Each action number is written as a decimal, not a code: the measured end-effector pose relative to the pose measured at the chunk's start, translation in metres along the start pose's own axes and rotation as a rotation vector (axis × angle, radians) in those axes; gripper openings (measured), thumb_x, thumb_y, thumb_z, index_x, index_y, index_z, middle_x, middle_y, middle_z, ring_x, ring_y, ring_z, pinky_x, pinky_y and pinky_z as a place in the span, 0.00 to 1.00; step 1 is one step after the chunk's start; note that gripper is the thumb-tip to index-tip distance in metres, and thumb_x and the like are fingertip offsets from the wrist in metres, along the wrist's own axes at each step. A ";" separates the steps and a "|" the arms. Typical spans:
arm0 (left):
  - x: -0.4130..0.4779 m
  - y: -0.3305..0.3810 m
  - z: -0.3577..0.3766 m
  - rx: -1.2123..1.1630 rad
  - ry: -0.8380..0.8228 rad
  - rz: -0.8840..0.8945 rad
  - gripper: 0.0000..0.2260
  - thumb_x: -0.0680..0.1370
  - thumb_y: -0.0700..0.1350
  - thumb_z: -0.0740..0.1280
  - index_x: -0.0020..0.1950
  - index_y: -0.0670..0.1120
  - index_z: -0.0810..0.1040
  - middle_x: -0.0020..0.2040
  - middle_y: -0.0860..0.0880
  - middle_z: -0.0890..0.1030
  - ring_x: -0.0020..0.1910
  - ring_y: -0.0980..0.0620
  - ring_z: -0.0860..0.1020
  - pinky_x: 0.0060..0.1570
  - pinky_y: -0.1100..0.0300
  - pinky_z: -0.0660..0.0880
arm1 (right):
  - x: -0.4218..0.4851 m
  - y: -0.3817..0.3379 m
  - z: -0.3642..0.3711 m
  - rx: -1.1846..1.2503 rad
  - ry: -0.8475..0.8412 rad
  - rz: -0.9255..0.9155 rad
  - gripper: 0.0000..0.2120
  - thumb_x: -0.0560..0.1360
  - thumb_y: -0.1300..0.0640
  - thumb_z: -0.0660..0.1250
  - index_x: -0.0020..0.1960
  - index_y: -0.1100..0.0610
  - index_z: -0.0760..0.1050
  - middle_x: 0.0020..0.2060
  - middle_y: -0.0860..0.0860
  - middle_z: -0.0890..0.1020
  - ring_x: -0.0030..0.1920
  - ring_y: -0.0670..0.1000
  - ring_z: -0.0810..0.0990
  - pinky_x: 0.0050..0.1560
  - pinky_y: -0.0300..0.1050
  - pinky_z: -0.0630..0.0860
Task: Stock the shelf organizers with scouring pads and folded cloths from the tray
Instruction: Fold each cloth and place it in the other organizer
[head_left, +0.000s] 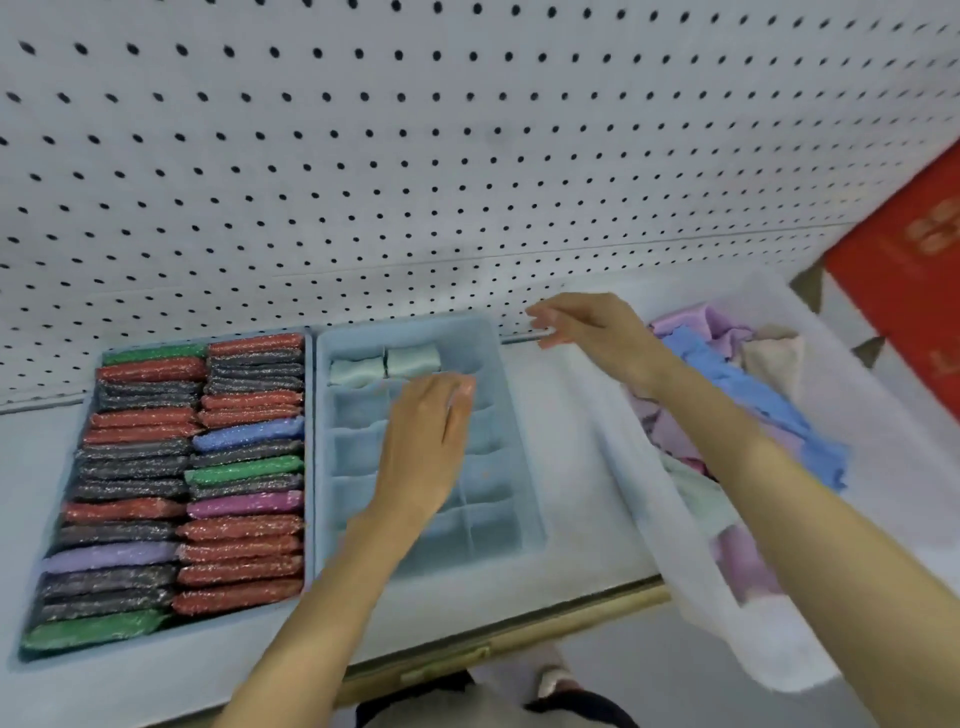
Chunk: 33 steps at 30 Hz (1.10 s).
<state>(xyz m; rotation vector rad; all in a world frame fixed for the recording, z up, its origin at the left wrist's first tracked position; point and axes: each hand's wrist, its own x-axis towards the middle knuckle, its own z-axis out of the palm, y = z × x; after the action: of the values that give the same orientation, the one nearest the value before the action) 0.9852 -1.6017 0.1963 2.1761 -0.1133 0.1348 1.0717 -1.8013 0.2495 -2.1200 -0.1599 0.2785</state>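
Your two bare forearms reach forward from the bottom of the view over a pale shelf (566, 467) backed by white pegboard (467, 156). Your left hand (431, 431) lies palm down over the divided organizer (498, 525) in the middle, its fingers (460, 397) straight and close together above the second row of compartments; nothing shows under them, though motion blur hides the tips. Your right hand (587, 327) hovers farther back and to the right, just past the far left corner of the tray (675, 545), fingers loosely apart and seemingly empty, also blurred. Two folded cloths (384, 366), pale green, sit side by side in the organizer's far row; the other compartments look empty. To the left, touching it, a second organizer (171, 636) is packed with two columns of scouring pads (182, 483) standing on edge in red, dark grey, green, purple and blue. The translucent tray on the right holds a loose heap of cloths, with a blue cloth (753, 395) draped on top and lilac and cream ones around it. These cloths look light, soft and floppy, so a fold will likely spring open unless you pinch it across the middle and press it down into a compartment. A red box (909, 270) sits at the far right.
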 end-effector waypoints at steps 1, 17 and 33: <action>0.001 0.019 0.017 -0.071 -0.048 0.004 0.23 0.79 0.56 0.51 0.56 0.43 0.79 0.51 0.50 0.79 0.52 0.53 0.73 0.52 0.66 0.64 | -0.017 0.009 -0.019 0.069 0.061 0.018 0.08 0.80 0.61 0.61 0.54 0.59 0.79 0.47 0.54 0.82 0.42 0.46 0.83 0.51 0.40 0.78; -0.028 0.114 0.185 -0.041 -0.039 -0.018 0.23 0.79 0.58 0.47 0.58 0.48 0.77 0.54 0.56 0.78 0.57 0.59 0.70 0.57 0.68 0.65 | -0.149 0.179 -0.116 -0.151 -0.238 0.244 0.11 0.70 0.49 0.73 0.47 0.55 0.78 0.42 0.49 0.81 0.41 0.49 0.77 0.49 0.48 0.75; -0.072 0.152 0.182 -0.179 0.492 -0.376 0.22 0.78 0.58 0.50 0.53 0.48 0.80 0.53 0.56 0.81 0.55 0.63 0.76 0.54 0.72 0.67 | -0.118 0.182 -0.067 -0.543 -0.268 -0.061 0.09 0.73 0.49 0.67 0.43 0.55 0.76 0.44 0.54 0.75 0.47 0.56 0.74 0.44 0.46 0.68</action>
<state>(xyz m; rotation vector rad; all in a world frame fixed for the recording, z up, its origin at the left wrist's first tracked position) 0.9034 -1.8354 0.2062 1.8893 0.5385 0.4202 0.9756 -1.9792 0.1460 -2.5987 -0.5034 0.5301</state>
